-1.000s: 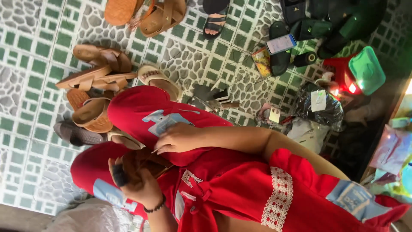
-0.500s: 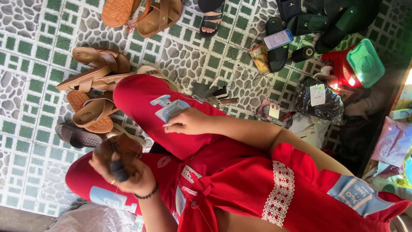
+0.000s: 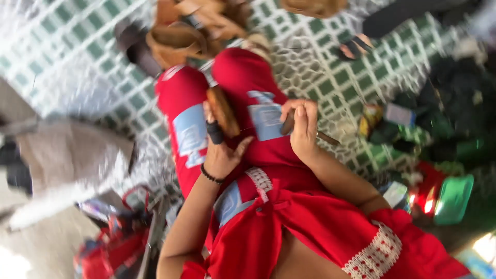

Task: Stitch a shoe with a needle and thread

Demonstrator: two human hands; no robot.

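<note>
My left hand (image 3: 223, 154), with a black band on the wrist and a black cover on one finger, is shut on a brown sandal (image 3: 222, 109) held over my red-clothed knees (image 3: 243, 72). My right hand (image 3: 304, 126) is just to the right of it. Its fingers pinch a small dark brown piece (image 3: 288, 124), and a thin stick-like end (image 3: 328, 138) pokes out past the hand. The picture is blurred, so I cannot tell what that piece is.
More brown sandals (image 3: 181, 36) lie on the green-and-white tiled floor (image 3: 67, 57) beyond my knees. Dark bags and packets (image 3: 413, 124) and a green tub (image 3: 453, 199) crowd the right. A grey cloth (image 3: 72, 155) and red items (image 3: 111, 248) lie on the left.
The view has swung round and blurred. My left hand has raised the sandal over my knees. My right hand has left my thigh and now pinches a small brown piece beside it.
</note>
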